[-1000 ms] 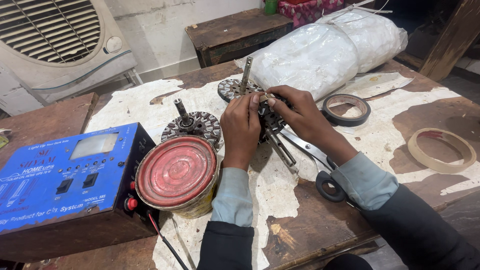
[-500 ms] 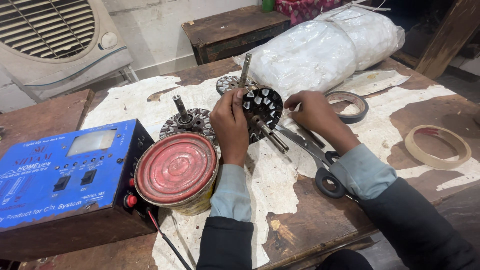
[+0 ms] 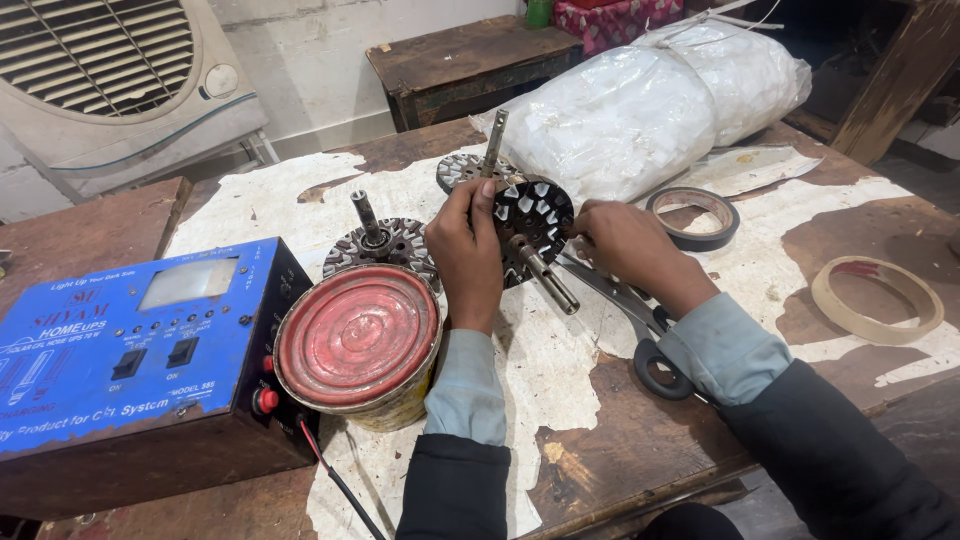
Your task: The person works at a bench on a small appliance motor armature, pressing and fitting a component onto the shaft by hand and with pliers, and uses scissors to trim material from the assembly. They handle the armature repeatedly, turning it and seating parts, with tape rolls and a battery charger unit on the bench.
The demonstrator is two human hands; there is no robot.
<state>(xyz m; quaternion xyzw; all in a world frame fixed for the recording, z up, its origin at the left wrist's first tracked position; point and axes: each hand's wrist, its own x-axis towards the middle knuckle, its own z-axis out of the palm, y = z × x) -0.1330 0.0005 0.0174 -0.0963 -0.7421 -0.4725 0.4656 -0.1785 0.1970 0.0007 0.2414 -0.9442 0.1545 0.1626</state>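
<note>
Head view showed the left hand [image 3: 468, 255] and right hand [image 3: 628, 245] gripping a slotted motor core [image 3: 533, 217] upright above the table [image 3: 640, 450]. Its shaft looked likely to slip, dropping onto the scissors [image 3: 640, 320].

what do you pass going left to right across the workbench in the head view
Blue box with switches → round red-lidded tin → left hand → slotted round metal motor core on a shaft → right hand → dark tape roll → tan tape ring
</note>
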